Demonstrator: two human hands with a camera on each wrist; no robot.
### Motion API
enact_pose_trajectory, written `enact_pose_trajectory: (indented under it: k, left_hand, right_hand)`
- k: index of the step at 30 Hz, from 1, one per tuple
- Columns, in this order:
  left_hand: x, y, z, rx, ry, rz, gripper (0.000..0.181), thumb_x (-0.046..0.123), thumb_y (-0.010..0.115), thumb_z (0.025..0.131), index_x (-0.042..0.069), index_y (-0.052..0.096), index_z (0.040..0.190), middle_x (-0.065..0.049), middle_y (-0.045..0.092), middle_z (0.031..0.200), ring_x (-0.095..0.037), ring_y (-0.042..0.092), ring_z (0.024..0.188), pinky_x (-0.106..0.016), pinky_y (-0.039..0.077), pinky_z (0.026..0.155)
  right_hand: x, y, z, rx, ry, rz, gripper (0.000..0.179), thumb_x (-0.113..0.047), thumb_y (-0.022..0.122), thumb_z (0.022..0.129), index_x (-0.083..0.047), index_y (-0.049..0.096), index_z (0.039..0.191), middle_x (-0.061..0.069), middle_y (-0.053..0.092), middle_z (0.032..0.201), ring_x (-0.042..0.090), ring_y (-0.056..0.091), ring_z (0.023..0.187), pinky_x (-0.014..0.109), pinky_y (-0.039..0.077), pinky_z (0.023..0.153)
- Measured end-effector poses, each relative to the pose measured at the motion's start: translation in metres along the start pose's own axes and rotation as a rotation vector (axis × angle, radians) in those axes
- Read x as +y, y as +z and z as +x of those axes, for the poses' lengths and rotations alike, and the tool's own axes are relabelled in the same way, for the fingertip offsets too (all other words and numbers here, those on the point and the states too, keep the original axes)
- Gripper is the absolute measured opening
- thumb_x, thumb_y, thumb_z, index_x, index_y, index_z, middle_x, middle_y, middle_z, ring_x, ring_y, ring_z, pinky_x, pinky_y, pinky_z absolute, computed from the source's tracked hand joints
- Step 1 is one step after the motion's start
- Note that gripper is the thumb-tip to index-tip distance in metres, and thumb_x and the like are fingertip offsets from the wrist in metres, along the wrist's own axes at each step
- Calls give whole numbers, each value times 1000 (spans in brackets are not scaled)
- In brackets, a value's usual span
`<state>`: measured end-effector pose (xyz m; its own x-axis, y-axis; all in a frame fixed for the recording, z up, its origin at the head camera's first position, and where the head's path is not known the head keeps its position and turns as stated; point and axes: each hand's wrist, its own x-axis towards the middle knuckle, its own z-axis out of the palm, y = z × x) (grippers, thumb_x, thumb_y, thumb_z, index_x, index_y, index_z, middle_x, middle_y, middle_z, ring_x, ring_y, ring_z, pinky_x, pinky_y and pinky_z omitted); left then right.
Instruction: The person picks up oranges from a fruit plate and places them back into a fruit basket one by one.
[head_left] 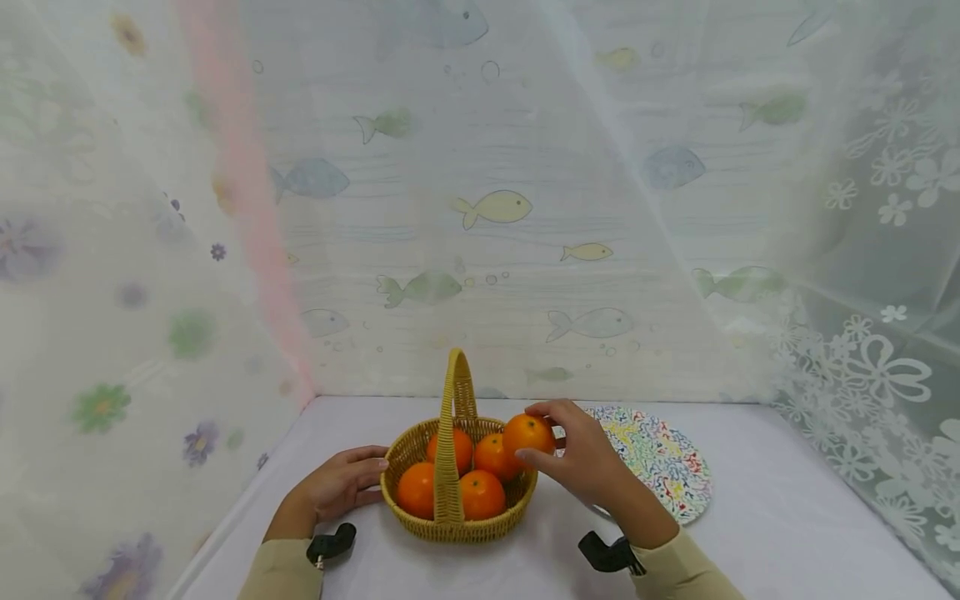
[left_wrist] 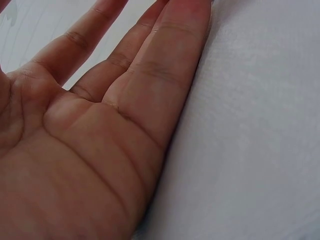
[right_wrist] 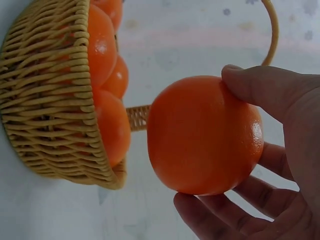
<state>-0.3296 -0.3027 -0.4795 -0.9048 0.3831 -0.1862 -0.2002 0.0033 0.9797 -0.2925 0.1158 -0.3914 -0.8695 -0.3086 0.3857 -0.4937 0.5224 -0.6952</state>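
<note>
A yellow wicker basket (head_left: 408,521) with a tall arched handle (head_left: 447,467) stands on the table in the head view, with several oranges (head_left: 482,495) inside. My right hand (head_left: 588,462) holds another orange (head_left: 527,435) between thumb and fingers, at the basket's right rim in the head view. In the right wrist view this held orange (right_wrist: 205,135) appears apart from the wicker wall (right_wrist: 50,100), above the opening. My left hand (head_left: 341,483) lies at the basket's left side, fingertips at its rim. Its fingers (left_wrist: 165,65) are nearly straight in the left wrist view.
A round plate (head_left: 663,467) with multicoloured speckles lies to the right, partly behind my right hand. White cloth covers the table (head_left: 780,517). A sheer curtain (head_left: 525,125) with fish prints hangs behind, and patterned curtains (head_left: 112,333) close off both sides.
</note>
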Motion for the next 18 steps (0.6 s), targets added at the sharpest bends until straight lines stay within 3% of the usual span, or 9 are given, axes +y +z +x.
enact_pose_trajectory:
  k: [11,18]
  left_hand:
    - [-1,0,-1,6,-5,4,57,21,61,105,-4,40,153,-8,66,136,-19,67,118,-42,57,102]
    - [0,-1,0,6,-10,1,57,20,61,105,-4,40,152,-6,68,129,-19,68,116,-43,57,101]
  right_hand:
    - [6,13,1,-87,-43,7,53,-37,83,88,-20,63,134,-8,60,132,11,60,113,29,60,92]
    - [10,19,1,-114,-23,-1,54,-43,81,89,-21,62,134,-7,60,133,12,60,113,30,60,93]
